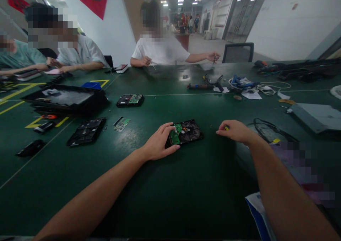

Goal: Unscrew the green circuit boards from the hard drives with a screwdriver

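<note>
A black hard drive (189, 131) lies flat on the green table (160, 184) in front of me, with a green circuit board (176, 134) at its left end. My left hand (160, 143) grips the drive's left edge, fingers and thumb wrapped round it. My right hand (234, 130) rests on the table to the right of the drive, apart from it, fingers curled over a small tool with a yellow bit (226, 128) showing.
Another drive (130, 100), a loose green board (121, 123), a black cover plate (86, 130) and stacked black trays (64, 99) lie to the left. Cables and tools (239, 84) sit at the back right. Several people sit across the table.
</note>
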Motion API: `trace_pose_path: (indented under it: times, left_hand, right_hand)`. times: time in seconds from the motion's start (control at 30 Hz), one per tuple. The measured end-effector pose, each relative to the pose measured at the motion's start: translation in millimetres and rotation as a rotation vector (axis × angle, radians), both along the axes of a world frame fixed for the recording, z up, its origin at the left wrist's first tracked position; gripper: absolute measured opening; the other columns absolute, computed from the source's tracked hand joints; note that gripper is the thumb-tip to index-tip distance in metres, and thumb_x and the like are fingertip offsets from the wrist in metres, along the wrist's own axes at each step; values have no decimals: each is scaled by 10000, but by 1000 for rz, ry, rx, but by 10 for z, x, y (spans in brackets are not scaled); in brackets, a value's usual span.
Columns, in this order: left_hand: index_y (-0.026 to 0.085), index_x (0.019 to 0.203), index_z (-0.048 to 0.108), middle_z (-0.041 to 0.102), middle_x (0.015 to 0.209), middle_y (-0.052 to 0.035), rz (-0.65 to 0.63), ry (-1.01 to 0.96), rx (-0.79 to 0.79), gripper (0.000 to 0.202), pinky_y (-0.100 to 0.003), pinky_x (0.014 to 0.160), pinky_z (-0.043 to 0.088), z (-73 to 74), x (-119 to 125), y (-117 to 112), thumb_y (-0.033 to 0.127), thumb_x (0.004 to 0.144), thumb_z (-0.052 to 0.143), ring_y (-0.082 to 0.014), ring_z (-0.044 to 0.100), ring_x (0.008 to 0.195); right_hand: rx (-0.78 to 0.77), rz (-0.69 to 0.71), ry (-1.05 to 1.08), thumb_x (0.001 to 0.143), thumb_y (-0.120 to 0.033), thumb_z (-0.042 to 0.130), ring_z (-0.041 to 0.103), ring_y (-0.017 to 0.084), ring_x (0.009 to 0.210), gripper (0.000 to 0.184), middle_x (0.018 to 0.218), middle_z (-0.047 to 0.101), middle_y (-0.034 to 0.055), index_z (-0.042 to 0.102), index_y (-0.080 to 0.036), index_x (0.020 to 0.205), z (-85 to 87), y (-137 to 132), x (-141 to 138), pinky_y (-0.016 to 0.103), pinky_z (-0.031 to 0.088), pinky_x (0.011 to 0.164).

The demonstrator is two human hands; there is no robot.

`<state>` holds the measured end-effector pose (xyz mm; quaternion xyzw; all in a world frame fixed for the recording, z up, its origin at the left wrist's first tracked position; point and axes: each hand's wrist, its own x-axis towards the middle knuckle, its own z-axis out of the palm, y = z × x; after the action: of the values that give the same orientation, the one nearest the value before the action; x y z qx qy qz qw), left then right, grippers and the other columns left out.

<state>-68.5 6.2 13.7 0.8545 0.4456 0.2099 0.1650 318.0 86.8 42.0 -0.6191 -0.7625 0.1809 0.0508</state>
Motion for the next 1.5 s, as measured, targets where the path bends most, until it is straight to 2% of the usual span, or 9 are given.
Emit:
trace_pose_path:
  times: [0.23,0.37,0.5,0.6,0.97,1.2,1.5]
  left_hand:
    - [222,1564,367,366,1652,-177,5,13,5,760,-560,1242,418,-9,1,11,613,970,638,-356,401,1528]
    - [214,1568,362,367,1649,-182,0,16,11,769,-557,1244,416,-11,6,13,617,972,633,-355,398,1530]
    - [221,1562,377,372,1647,-176,7,12,9,757,-563,1242,420,3,9,6,606,967,643,-361,401,1528]
    - [216,1557,382,369,1649,-178,8,10,2,751,-564,1233,432,8,6,4,601,968,644,-365,407,1522]
    - [205,1555,395,380,1636,-184,-8,7,26,755,-554,1248,418,-29,0,21,596,965,657,-365,408,1513]
    - [206,1546,419,380,1637,-179,-8,14,35,740,-543,1242,425,-53,-12,37,596,965,662,-358,407,1512]
    - [233,1538,436,393,1632,-166,-12,-12,27,740,-567,1219,447,-40,-23,44,609,949,678,-371,419,1502]
  right_hand:
    - [89,-39,-43,889,-407,721,698,214,774,192,855,780,42,752,-238,802,-12,-26,-147,317,466,666]
    - [46,-21,-13,894,-463,717,705,217,796,232,876,784,44,771,-242,850,8,-38,-122,315,478,677]
    - [-1,35,12,854,-393,750,719,218,846,149,929,794,38,785,-248,858,13,-38,-67,313,498,714]
    - [1,21,-3,863,-349,737,720,214,852,112,940,798,35,782,-247,849,-4,-25,-66,315,499,735]
    - [-34,8,0,881,-369,706,728,221,850,144,954,799,38,778,-244,880,4,-27,-82,313,502,718]
    - [-20,-14,-8,895,-351,685,727,225,914,141,1001,796,46,768,-237,892,15,-53,-122,305,501,762]
    - [2,-4,1,892,-362,680,711,218,859,147,957,792,48,746,-232,873,-61,-19,-120,309,473,724]
